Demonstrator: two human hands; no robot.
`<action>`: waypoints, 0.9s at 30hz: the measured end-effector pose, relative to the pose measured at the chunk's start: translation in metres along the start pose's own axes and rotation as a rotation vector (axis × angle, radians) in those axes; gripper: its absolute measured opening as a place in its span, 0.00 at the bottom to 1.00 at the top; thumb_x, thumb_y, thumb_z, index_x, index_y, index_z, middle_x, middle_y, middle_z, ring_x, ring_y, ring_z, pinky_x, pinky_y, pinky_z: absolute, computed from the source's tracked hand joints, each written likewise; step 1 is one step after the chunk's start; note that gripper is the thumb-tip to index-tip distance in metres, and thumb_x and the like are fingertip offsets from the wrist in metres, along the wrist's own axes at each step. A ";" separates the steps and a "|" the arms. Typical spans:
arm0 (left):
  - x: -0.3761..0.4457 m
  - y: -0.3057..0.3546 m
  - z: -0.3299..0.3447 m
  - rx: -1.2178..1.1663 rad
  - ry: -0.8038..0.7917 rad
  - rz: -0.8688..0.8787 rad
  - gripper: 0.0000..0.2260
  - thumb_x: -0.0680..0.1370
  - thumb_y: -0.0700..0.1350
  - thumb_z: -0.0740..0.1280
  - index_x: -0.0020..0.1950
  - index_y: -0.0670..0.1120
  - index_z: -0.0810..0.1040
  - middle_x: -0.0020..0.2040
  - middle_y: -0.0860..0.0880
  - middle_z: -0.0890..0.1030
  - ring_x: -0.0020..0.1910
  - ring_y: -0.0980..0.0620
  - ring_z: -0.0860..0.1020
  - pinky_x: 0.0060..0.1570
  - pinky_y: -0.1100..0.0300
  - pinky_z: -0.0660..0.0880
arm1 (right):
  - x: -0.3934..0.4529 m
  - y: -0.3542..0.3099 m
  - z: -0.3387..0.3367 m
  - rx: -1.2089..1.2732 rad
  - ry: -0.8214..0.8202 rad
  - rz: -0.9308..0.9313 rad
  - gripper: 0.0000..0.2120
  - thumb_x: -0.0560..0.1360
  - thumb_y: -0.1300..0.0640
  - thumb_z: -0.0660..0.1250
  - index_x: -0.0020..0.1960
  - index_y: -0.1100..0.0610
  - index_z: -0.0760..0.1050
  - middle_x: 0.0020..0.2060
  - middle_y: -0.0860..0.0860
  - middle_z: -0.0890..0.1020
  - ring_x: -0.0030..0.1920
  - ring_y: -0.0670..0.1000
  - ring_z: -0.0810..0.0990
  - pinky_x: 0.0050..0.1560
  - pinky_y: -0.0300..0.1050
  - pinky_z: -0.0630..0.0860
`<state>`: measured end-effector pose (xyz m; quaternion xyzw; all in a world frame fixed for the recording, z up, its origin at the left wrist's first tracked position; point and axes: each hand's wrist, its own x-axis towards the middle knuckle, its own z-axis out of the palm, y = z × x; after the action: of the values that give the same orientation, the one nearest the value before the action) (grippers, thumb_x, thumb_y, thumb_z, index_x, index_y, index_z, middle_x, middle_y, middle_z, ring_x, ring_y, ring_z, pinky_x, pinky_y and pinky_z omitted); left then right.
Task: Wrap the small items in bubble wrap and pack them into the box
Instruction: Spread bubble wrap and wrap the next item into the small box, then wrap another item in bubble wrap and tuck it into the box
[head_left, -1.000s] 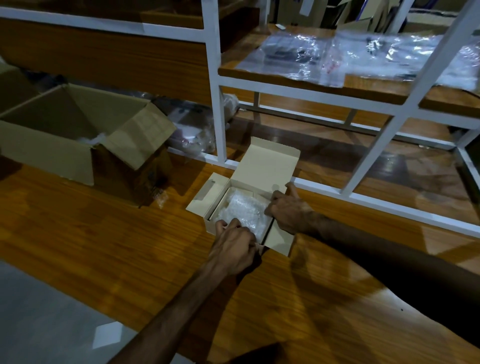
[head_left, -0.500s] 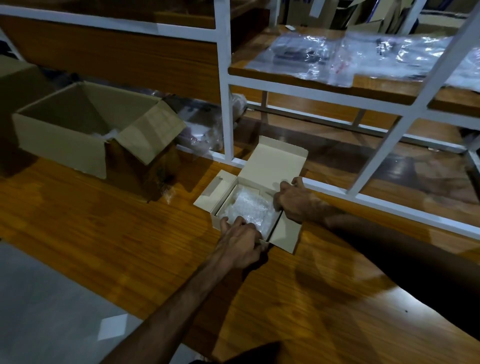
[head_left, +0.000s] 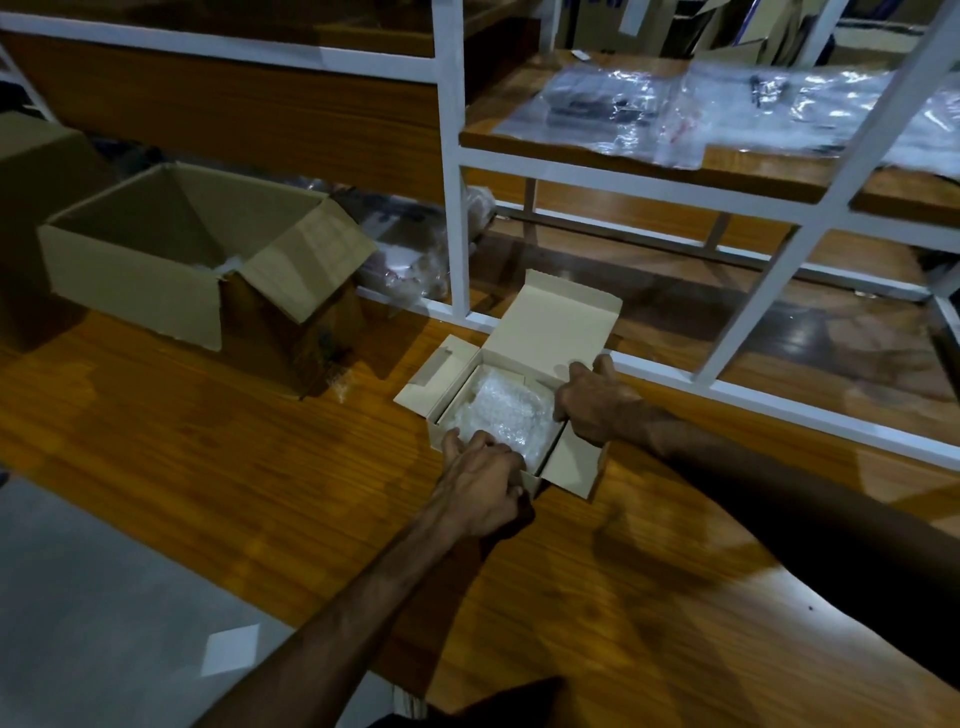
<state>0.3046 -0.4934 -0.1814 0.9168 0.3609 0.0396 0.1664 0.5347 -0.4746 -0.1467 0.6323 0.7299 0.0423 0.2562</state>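
Observation:
A small pale cardboard box (head_left: 558, 317) stands open on the wooden table, its lid tilted back and side flaps spread. Inside lies a bundle of white bubble wrap (head_left: 501, 413); whatever it wraps is hidden. My left hand (head_left: 480, 483) grips the near wall of the box, fingers curled over its rim and touching the wrap. My right hand (head_left: 597, 402) holds the right wall of the box, thumb on the outside by the right flap.
A large open brown carton (head_left: 156, 291) stands at the left on the table (head_left: 208, 441). A white metal shelf frame (head_left: 449, 208) rises just behind the small box. Clear plastic bags (head_left: 675, 111) lie on the upper shelf. The table's near edge drops to grey floor.
The camera has shifted a little, so the box sits further right in view. My right hand slid slightly along the right wall of the box. My left hand keeps its grip.

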 end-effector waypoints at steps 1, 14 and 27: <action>0.000 0.000 0.000 0.000 -0.006 -0.001 0.12 0.75 0.47 0.67 0.57 0.52 0.83 0.61 0.55 0.83 0.70 0.51 0.69 0.72 0.39 0.47 | 0.001 0.001 -0.001 0.011 -0.015 -0.002 0.17 0.81 0.55 0.64 0.68 0.44 0.78 0.62 0.50 0.80 0.67 0.56 0.69 0.67 0.66 0.62; 0.000 0.000 -0.001 -0.004 -0.036 -0.028 0.16 0.75 0.44 0.68 0.63 0.52 0.83 0.63 0.54 0.83 0.71 0.51 0.69 0.75 0.39 0.49 | 0.004 -0.007 0.007 -0.004 0.066 -0.005 0.17 0.82 0.52 0.62 0.70 0.53 0.75 0.66 0.53 0.78 0.66 0.58 0.72 0.66 0.65 0.66; -0.011 -0.016 -0.013 -0.154 0.041 0.021 0.15 0.81 0.46 0.69 0.68 0.52 0.80 0.67 0.53 0.81 0.71 0.53 0.71 0.77 0.48 0.55 | -0.001 0.004 -0.023 0.840 0.204 0.173 0.16 0.79 0.65 0.64 0.60 0.54 0.85 0.62 0.50 0.84 0.63 0.52 0.79 0.66 0.57 0.74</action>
<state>0.2839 -0.4859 -0.1739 0.9040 0.3505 0.0879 0.2285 0.5285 -0.4687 -0.1254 0.7330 0.6497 -0.1746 -0.1007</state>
